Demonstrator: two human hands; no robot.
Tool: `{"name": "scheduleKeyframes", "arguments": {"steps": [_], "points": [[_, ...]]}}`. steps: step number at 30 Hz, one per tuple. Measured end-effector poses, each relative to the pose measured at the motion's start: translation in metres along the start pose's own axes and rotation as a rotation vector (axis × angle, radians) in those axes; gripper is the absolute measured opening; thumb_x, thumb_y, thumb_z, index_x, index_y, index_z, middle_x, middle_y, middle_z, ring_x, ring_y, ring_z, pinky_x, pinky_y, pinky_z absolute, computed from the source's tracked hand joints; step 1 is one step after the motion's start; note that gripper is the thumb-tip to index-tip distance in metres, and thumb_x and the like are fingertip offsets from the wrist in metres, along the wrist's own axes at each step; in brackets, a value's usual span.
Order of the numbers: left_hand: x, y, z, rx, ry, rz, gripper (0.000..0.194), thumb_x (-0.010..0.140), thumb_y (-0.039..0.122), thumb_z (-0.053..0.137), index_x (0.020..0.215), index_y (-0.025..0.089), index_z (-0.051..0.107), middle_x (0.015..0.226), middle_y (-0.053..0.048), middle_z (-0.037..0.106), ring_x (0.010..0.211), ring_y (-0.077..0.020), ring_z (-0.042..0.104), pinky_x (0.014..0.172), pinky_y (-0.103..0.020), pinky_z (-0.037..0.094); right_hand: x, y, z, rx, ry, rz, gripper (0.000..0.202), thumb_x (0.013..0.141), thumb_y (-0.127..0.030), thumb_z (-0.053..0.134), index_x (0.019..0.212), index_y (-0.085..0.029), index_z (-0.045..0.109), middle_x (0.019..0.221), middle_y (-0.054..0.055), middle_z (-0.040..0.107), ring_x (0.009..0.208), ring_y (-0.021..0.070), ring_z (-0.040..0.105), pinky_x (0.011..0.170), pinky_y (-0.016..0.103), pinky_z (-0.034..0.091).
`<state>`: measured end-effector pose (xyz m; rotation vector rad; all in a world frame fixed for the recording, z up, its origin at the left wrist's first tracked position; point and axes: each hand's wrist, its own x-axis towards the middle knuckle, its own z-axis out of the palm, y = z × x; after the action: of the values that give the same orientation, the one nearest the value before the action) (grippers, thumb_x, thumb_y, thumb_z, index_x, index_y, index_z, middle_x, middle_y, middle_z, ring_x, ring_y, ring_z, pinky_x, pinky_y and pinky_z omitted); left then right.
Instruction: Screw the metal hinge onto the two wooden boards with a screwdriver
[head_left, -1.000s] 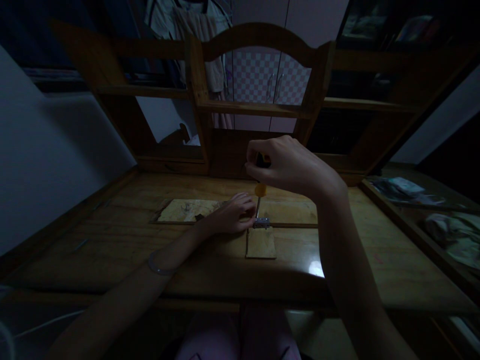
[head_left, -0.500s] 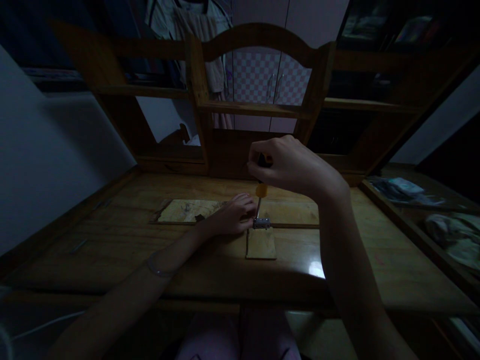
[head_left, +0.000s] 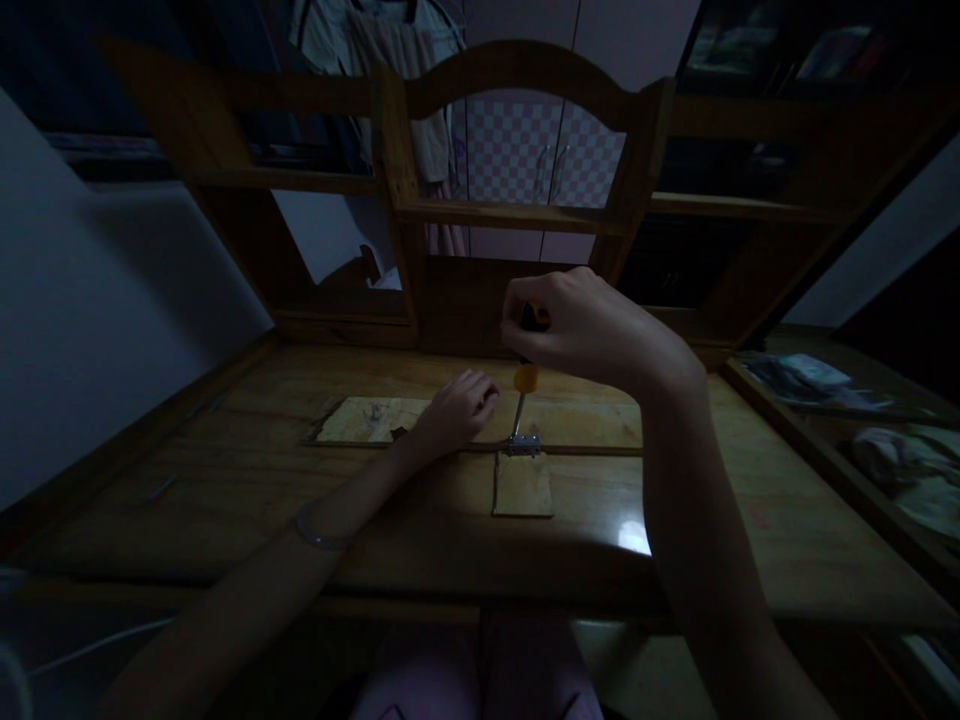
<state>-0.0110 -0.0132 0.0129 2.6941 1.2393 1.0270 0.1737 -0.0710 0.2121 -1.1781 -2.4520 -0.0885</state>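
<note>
Head camera view — in a dim room, a person's right hand [head_left: 559, 322] grips a yellow-and-black screwdriver [head_left: 526, 378] above a wooden counter [head_left: 427, 540], the shaft slanting down to the left end of a small metal fitting [head_left: 524, 445]; the fitting sits below the right hand and just to the right of the left hand [head_left: 461, 410], where a long board [head_left: 581, 424] meets a small wooden piece [head_left: 523, 487].

The likeliest trouble is a slip: the shaft leans rather than standing upright, and a sideways push from the right hand could send the tip skidding off the fitting and scar the board; a second risk is swivel, since the left hand lies apart from both the fitting and the small piece and braces neither; its fingers are also near enough to the tip to be nicked by a skid that way.

The right hand arches over the handle from above — wrist bent, fingers and thumb closed around it; the left hand lies over the long board, fingers loosely curled, about half closed; whether anything is inside that curl cannot be told; a clear band [head_left: 319, 537] rings the forearm behind it.
</note>
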Motion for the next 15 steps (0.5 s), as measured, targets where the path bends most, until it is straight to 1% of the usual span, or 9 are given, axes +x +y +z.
{"name": "scheduleKeyframes", "arguments": {"steps": [3, 6, 8, 11, 13, 15], "points": [[-0.003, -0.004, 0.004, -0.022, -0.030, 0.012, 0.018, 0.096, 0.033, 0.054, 0.105, 0.020, 0.061, 0.105, -0.009, 0.063, 0.103, -0.0244, 0.056, 0.094, -0.041, 0.047, 0.000, 0.001, -0.001, -0.018, -0.009, 0.021, 0.017, 0.087, -0.031, 0.056, 0.086, -0.020, 0.068, 0.084, 0.006, 0.069, 0.076, 0.0193, 0.059, 0.072, 0.031, 0.041], [-0.005, -0.006, 0.005, -0.055, -0.131, 0.089, 0.028, 0.097, 0.039, 0.055, 0.117, 0.021, 0.062, 0.114, -0.011, 0.063, 0.111, -0.0257, 0.055, 0.099, -0.044, 0.045, 0.000, 0.002, -0.002, -0.021, -0.018, 0.030, 0.017, 0.087, -0.032, 0.056, 0.088, -0.019, 0.068, 0.086, 0.007, 0.069, 0.077, 0.0200, 0.060, 0.072, 0.032, 0.041], [-0.005, -0.009, 0.001, -0.088, -0.206, 0.140, 0.032, 0.097, 0.042, 0.055, 0.121, 0.022, 0.062, 0.118, -0.011, 0.063, 0.114, -0.0254, 0.055, 0.101, -0.043, 0.044, -0.001, 0.003, -0.002, -0.016, -0.025, 0.036, 0.017, 0.087, -0.032, 0.056, 0.089, -0.019, 0.068, 0.087, 0.007, 0.069, 0.078, 0.0206, 0.060, 0.072, 0.032, 0.041], [-0.003, -0.015, -0.007, -0.143, -0.259, 0.137, 0.041, 0.095, 0.049, 0.057, 0.125, 0.023, 0.063, 0.120, -0.010, 0.064, 0.116, -0.0250, 0.056, 0.104, -0.042, 0.043, -0.001, 0.004, -0.003, -0.009, -0.036, 0.037, 0.017, 0.087, -0.032, 0.055, 0.090, -0.019, 0.067, 0.087, 0.007, 0.068, 0.079, 0.0208, 0.060, 0.073, 0.033, 0.041], [-0.003, -0.018, -0.012, -0.183, -0.290, 0.119, 0.052, 0.090, 0.056, 0.062, 0.130, 0.023, 0.061, 0.124, -0.010, 0.062, 0.118, -0.0252, 0.055, 0.106, -0.042, 0.043, -0.001, 0.004, -0.003, -0.001, -0.038, 0.026, 0.017, 0.087, -0.031, 0.055, 0.090, -0.020, 0.066, 0.086, 0.007, 0.068, 0.078, 0.0205, 0.059, 0.073, 0.033, 0.041], [-0.004, -0.019, -0.015, -0.222, -0.338, 0.114, 0.070, 0.081, 0.062, 0.070, 0.136, 0.022, 0.057, 0.129, -0.011, 0.059, 0.122, -0.0264, 0.054, 0.108, -0.042, 0.042, -0.002, 0.006, -0.003, 0.008, -0.031, 0.015, 0.016, 0.087, -0.030, 0.054, 0.093, -0.020, 0.065, 0.087, 0.006, 0.068, 0.078, 0.0202, 0.059, 0.074, 0.032, 0.041]]}}
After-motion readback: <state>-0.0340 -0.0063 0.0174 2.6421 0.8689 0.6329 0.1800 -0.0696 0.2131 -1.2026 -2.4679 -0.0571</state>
